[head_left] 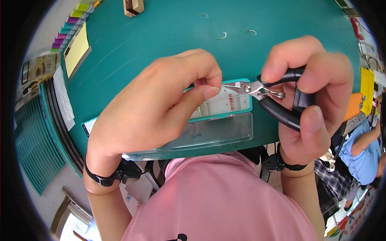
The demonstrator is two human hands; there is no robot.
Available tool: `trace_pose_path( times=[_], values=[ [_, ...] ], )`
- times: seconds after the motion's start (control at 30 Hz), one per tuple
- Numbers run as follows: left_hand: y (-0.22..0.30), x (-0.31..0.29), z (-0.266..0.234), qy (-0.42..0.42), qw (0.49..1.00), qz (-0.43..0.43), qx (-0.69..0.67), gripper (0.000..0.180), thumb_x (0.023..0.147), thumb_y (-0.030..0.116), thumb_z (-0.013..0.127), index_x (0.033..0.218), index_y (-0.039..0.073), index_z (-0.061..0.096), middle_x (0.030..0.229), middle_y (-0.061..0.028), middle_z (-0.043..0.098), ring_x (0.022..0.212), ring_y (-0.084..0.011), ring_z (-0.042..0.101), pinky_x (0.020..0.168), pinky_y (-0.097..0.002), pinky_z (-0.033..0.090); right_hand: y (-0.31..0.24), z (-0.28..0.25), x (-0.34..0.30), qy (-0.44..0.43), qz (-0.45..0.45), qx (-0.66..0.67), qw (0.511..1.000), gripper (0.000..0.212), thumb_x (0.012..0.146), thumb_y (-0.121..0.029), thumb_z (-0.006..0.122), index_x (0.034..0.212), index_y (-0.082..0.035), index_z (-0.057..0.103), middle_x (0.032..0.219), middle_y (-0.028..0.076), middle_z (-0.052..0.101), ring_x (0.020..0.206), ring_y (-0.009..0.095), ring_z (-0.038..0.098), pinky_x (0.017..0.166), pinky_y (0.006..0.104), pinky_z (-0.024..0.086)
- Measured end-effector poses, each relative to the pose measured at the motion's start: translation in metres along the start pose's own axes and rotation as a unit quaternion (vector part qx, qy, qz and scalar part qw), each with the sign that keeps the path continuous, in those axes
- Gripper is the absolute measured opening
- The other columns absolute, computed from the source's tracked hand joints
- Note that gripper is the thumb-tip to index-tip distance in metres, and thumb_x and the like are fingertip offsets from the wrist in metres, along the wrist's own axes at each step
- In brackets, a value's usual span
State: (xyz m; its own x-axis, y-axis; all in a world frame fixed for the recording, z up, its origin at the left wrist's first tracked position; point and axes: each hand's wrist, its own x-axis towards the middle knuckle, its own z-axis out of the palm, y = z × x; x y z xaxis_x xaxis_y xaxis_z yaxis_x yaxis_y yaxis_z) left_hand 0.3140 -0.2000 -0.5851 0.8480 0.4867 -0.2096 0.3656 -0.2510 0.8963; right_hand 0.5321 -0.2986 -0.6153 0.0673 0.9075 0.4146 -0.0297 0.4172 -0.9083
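My right hand (327, 86) grips a pair of small wire nippers (247, 89) with black handles and a coil spring; the handles stand apart. Their pointed metal jaws reach left to the fingertips of my left hand (152, 96), which pinch together by the jaw tips. Whatever lies in that pinch is hidden or too fine to see. Under both hands is a teal tackle box (250, 105), its clear lid (221, 130) folded back toward me. Rows of small fishing hooks (233, 102) with red and green marks lie in it, partly covered by my left hand.
Loose hooks (222, 36) lie on the green tabletop (161, 36) beyond my hands. A wooden block (133, 7) sits at the far edge. Yellow notepaper (77, 54) and coloured tubes (71, 26) line the left side. At the right, a person in a blue shirt (360, 146) sits nearby.
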Motion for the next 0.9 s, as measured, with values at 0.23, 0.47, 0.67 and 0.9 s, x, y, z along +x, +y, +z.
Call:
trace_pose_path(
  times=[0.23,0.47,0.67,0.9],
  values=[
    [0.0,-0.001,0.001,0.004,1.0,0.0,0.002,0.004,0.093,-0.003,0.059,0.095,-0.001,0.056,0.092,-0.008,0.056,0.083,-0.0208,0.052,0.077,-0.0307,0.044,-0.001,0.007,0.004,-0.006,0.023,-0.015,1.0,0.035,0.102,-0.039,0.053,0.104,-0.005,0.043,0.099,0.024,0.058,0.075,0.016,0.051,0.065,0.0255,0.044],
    [0.02,-0.014,0.024,0.164,0.955,0.089,0.232,0.031,0.074,-0.007,0.072,0.103,-0.001,0.064,0.104,-0.0155,0.063,0.095,-0.031,0.061,0.086,-0.0381,0.047,-0.015,0.0,-0.005,0.023,0.084,-0.059,0.994,0.032,0.106,-0.038,0.04,0.103,-0.006,0.043,0.096,0.023,0.058,0.069,0.016,0.05,0.062,0.0259,0.045],
    [-0.015,-0.039,0.067,0.181,0.919,0.088,0.34,0.058,0.066,0.001,0.08,0.122,0.002,0.068,0.13,-0.0185,0.057,0.114,-0.0378,0.055,0.093,-0.0459,0.045,0.006,0.013,-0.014,0.018,0.092,-0.145,0.985,0.028,0.103,-0.03,0.04,0.098,-0.003,0.046,0.093,0.018,0.062,0.065,0.008,0.041,0.058,0.0213,0.035],
    [-0.019,-0.038,0.075,0.162,0.918,0.063,0.357,0.065,0.063,0.012,0.085,0.125,0.006,0.068,0.131,-0.0178,0.056,0.114,-0.0365,0.054,0.091,-0.047,0.045,0.009,0.014,-0.014,0.006,0.074,-0.175,0.982,0.03,0.103,-0.031,0.041,0.098,-0.003,0.047,0.093,0.017,0.063,0.064,0.007,0.039,0.057,0.021,0.034]
  ],
)
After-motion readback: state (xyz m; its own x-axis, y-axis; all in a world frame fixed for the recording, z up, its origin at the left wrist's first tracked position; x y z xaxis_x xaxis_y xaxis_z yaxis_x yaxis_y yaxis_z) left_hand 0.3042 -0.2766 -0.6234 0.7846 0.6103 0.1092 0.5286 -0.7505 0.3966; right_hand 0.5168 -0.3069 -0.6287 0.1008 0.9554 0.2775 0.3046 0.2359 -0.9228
